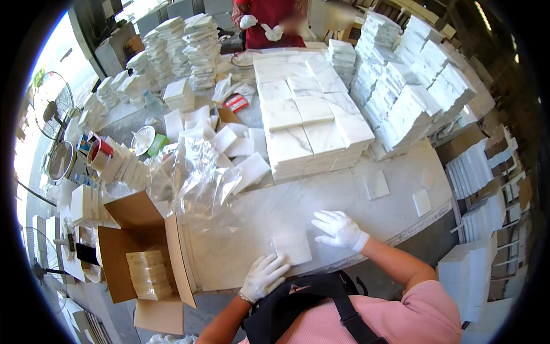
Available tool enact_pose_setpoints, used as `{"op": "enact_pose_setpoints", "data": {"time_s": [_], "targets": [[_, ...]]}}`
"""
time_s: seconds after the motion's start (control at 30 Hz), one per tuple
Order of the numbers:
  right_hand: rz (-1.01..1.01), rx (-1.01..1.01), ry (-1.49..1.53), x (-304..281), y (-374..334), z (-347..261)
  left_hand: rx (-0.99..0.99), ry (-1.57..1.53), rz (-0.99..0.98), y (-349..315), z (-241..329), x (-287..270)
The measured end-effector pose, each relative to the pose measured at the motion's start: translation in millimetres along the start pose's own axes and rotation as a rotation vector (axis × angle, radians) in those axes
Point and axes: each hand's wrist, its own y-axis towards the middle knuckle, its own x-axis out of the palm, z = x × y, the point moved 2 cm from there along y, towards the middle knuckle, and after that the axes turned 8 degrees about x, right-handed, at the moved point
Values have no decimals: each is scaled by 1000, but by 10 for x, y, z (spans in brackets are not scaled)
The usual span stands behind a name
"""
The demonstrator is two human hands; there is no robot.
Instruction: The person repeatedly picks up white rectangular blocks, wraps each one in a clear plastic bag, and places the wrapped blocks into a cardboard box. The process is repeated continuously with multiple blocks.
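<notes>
A square white marble tile (294,247) lies flat on the stone-topped table (229,261) just in front of me. My left hand (265,278), in a white glove, rests at the tile's lower left corner with its fingers stretched out; whether they press on the tile I cannot tell. To the right of the tile is my right hand (342,230), gloved too, fingers spread and holding nothing. Beyond both hands stands a broad block of stacked marble tiles (309,123) with grey veins.
An open cardboard box (176,261) with wrapped tile packs (148,274) stands at the left. Clear plastic wrap (200,183) and loose white tiles (252,169) lie behind it. Tall tile stacks (395,100) rise at the far right. Across the table stands a person in a red apron (269,17).
</notes>
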Motion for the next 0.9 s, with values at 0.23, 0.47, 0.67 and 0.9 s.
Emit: {"op": "enact_pose_setpoints", "data": {"time_s": [0.23,0.47,0.67,0.9], "targets": [[517,84,257,-1809,2008,1058,22,14,-14,50,-50,38],[466,72,-74,-1581,3662,2402,-16,-2,-143,150,-62,-60],[345,173,-148,-1087,3994,2123,-55,-14,-140,119,-72,-26],[254,199,-336,-1395,4161,2051,-42,-25,-94,134,-108,-47]]}}
